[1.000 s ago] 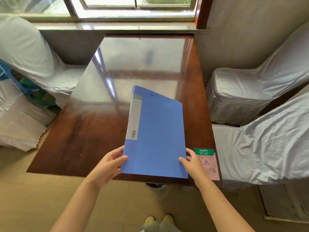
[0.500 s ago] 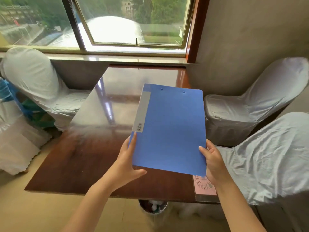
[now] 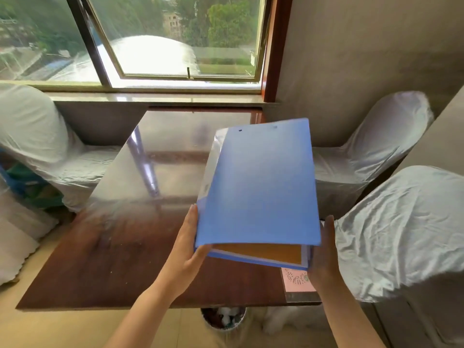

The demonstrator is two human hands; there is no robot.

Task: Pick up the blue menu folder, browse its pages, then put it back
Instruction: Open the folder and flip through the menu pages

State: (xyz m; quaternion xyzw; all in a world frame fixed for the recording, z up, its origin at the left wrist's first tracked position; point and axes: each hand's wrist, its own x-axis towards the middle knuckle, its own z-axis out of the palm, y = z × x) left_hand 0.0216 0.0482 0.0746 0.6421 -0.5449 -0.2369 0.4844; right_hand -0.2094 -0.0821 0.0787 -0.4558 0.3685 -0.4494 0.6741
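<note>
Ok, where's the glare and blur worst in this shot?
Head view: the window is blown out at its centre, its light mirrored as glare on the table; the folder cover's far edge is motion-blurred; frame lines bow from the wide lens.

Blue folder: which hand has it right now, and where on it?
Both. The left hand grips the blue menu folder at its near left corner, fingers along the spine edge; the right hand holds its near right corner. The cover is slightly lifted.
</note>
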